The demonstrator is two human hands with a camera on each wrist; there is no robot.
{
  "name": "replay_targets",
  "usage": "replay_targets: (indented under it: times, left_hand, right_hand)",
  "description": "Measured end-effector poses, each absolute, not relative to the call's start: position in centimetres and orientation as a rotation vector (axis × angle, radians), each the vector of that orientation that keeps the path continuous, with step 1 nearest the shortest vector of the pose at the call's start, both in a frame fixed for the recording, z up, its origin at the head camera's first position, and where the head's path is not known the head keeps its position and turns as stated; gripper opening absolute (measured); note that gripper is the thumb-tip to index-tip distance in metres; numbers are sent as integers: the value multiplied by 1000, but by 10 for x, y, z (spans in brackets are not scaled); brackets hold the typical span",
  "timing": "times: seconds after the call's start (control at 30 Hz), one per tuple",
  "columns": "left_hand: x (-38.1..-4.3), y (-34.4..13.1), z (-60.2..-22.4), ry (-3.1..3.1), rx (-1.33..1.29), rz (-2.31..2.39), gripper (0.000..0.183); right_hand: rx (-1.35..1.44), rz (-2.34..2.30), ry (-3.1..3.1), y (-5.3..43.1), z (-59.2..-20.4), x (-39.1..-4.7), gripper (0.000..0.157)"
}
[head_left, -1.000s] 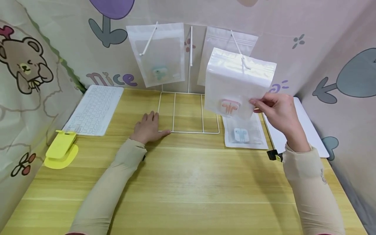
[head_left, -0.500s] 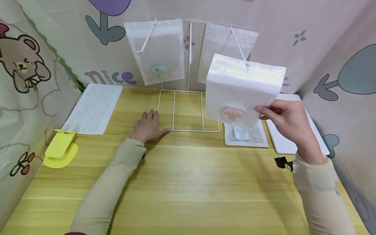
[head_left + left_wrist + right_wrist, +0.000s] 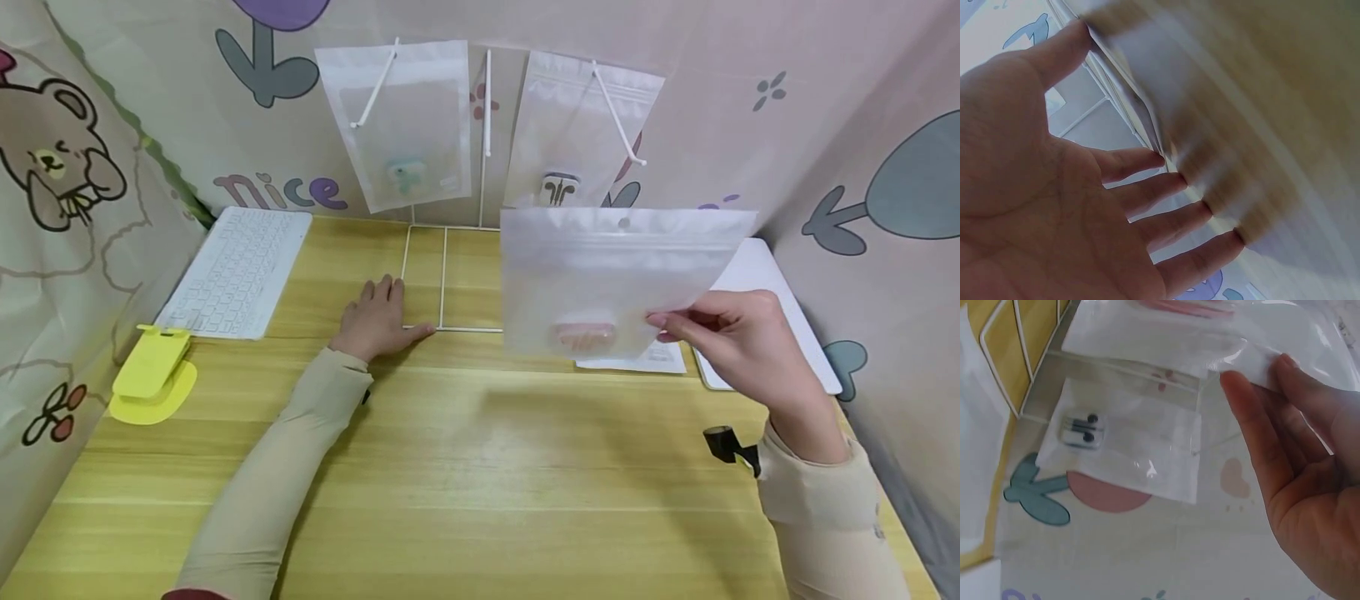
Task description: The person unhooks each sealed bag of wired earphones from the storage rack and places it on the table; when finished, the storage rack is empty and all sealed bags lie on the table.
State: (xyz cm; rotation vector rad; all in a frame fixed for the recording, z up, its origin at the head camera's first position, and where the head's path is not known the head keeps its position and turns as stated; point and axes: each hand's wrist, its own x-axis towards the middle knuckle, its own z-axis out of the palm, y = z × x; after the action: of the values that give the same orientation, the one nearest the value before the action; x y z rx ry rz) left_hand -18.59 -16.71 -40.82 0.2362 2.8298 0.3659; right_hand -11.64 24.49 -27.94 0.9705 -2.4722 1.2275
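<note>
My right hand (image 3: 757, 354) pinches the lower right edge of a frosted zip bag (image 3: 592, 275) between thumb and fingers. Inside that bag are pink earphones (image 3: 585, 336) in a small case; its top edge, with a hang hole, stands off the hooks. Behind it, a bag with dark earphones (image 3: 558, 188) hangs from the right hook of a white wire rack (image 3: 443, 279). On the left hook hangs a bag with green earphones (image 3: 407, 177). My left hand (image 3: 373, 321) rests with fingers spread at the rack base's front left corner, thumb at the front wire.
Another earphone bag (image 3: 660, 360) lies on the table, partly hidden by the held one. A white flat panel (image 3: 780, 312) lies at the right. At the left are a white keyboard (image 3: 236, 271) and a yellow stand (image 3: 153, 362). A printed curtain (image 3: 720, 150) surrounds the table's back and sides.
The bag with pink earphones has come off the right hook, moving down and toward me in my right hand. The dark earphones behind it have come into view. My left hand stays put.
</note>
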Motion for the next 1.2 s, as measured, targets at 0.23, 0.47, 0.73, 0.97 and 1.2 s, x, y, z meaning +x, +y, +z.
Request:
replay_targets:
  times: [0.23, 0.47, 0.73, 0.97, 1.2]
  left_hand:
    - [-185, -168, -409, 2821, 237, 381, 99]
    - [-184, -169, -410, 2826, 236, 386, 98]
    - [-183, -167, -412, 2840, 250, 393, 98]
    - [-185, -167, -407, 2850, 250, 394, 97]
    - [-187, -167, -409, 2850, 258, 363, 98]
  right_hand:
    - [1085, 1561, -2538, 240, -296, -108, 28]
    - [1078, 1727, -2674, 239, -323, -104, 17]
    - [998, 2107, -2818, 235, -360, -107, 9]
    - [1018, 2126, -2919, 236, -376, -111, 8]
    - [837, 2011, -3135, 232, -388, -106, 13]
